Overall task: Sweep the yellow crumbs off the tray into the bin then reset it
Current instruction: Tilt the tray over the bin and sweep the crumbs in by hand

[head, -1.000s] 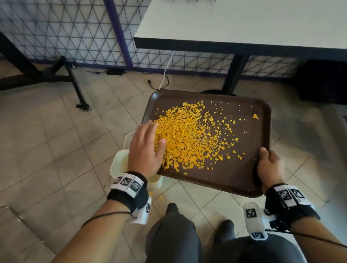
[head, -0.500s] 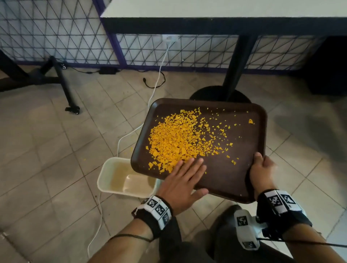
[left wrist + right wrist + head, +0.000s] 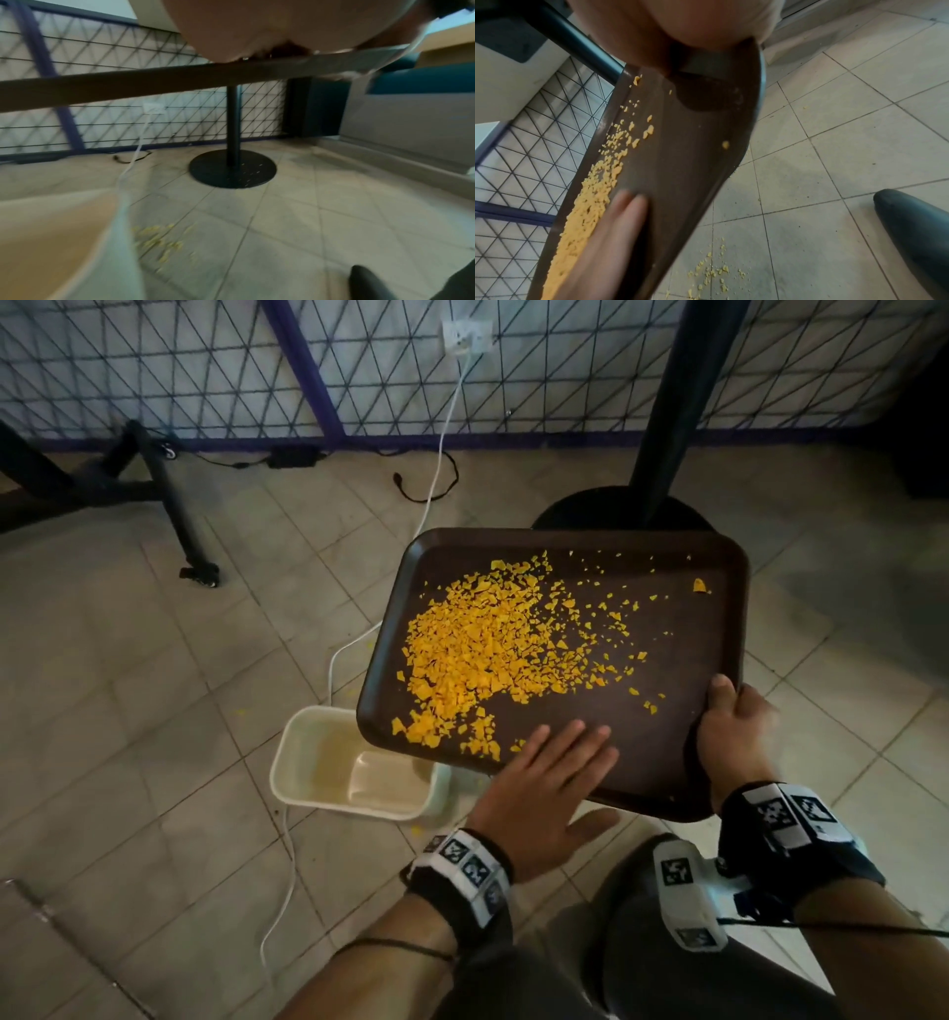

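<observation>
Sweep step: my right hand grips the tray, left hand flat-fingered beside the crumbs; next I push them toward the bin.

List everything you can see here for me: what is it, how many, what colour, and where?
tray: one, dark brown, held above the floor, one corner over the bin
yellow crumbs: one heap on the tray's left half, bits scattered right
spilled crumbs: a few, yellow, on the floor tiles
bin: one, cream, on the floor
table post: one, black, on a round base
white cable: one, from a wall socket down across the floor
left hand: fingers straight, flat on the tray's near edge
right hand: grips the tray's right rim
</observation>
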{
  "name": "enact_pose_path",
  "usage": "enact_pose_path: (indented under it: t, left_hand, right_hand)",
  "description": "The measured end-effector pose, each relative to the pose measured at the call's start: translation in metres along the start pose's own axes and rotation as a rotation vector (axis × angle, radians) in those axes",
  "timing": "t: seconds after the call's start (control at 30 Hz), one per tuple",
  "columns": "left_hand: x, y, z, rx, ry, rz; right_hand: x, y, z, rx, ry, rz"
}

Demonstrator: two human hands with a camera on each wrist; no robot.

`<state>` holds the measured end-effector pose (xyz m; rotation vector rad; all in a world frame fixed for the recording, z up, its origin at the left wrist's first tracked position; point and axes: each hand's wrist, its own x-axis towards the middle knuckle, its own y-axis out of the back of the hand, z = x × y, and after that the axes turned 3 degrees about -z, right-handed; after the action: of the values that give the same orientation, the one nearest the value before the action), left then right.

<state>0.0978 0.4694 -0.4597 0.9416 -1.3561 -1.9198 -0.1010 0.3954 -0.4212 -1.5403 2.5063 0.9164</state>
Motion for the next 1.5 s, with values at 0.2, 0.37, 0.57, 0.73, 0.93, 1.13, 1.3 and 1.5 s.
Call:
enact_pose_path:
  t: [0.2, 0.37, 0.57, 0.73, 0.93, 1.13, 1.3, 1.5]
  left_hand:
    - [-0.055, -0.018, -0.077, 0.022, 0.180, -0.015]
    - [-0.056, -0.002, -0.076, -0.059, 0.193, 0.138]
    - [0.042, 0.027, 0.000, -0.031, -0.003, 0.182]
    - [0.050, 0.014, -0.016, 0.056, 0.070, 0.075]
    - [-0.004, 0.002, -0.086, 0.040, 0.308, -0.019]
    - [0.018, 0.019, -0.044, -0.009, 0.162, 0.096]
    - [0.041, 0.009, 0.007, 0.051, 0.014, 0.056]
    - [-0.021, -0.011, -0.063, 0.056, 0.284, -0.025]
  right_hand:
    - [-0.003, -0.005, -0.004, -0.030, 0.034, -0.037]
    - [-0.010, -0.016, -0.005, -0.057, 0.051, -0.042]
    - [-0.016, -0.028, -0.006, -0.024, 0.040, -0.040]
    - [-0.016, -0.025, -0.008, 0.011, 0.028, -0.036]
    - [-0.016, -0.026, -0.004, -0.002, 0.030, -0.060]
    - [-0.016, -0.028, -0.002, -0.014, 0.017, -0.077]
    - [-0.016, -0.030, -0.005, 0.017, 0.020, -0.055]
    - [-0.015, -0.022, -0.007, 0.041, -0.021, -0.089]
